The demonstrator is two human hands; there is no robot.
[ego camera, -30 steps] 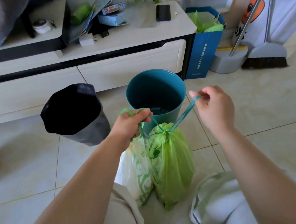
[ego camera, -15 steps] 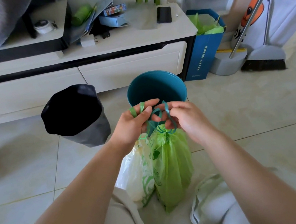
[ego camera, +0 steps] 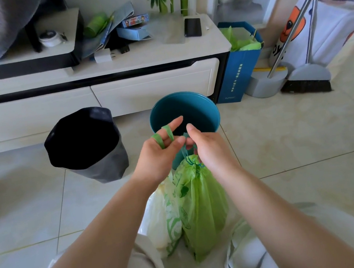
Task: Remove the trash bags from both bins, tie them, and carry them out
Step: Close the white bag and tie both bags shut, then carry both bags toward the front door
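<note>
Green bag (ego camera: pixel 201 206) drawstring (ego camera: pixel 158 139) loops straight left fingers (ego camera: pixel 175 122), right fingers (ego camera: pixel 191 130) pinch it; bin (ego camera: pixel 202 109) behind.

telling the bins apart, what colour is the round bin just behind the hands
Teal, inside and out; the round bin shows best in the head view.

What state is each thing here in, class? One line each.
green trash bag: out of its bin, neck drawn shut, on the floor
drawstring: looped round two left fingers
left hand: fingers extended
right hand: pinches the drawstring
teal bin: upright, unlined
grey bin: open, black inside
drawers: closed
</note>
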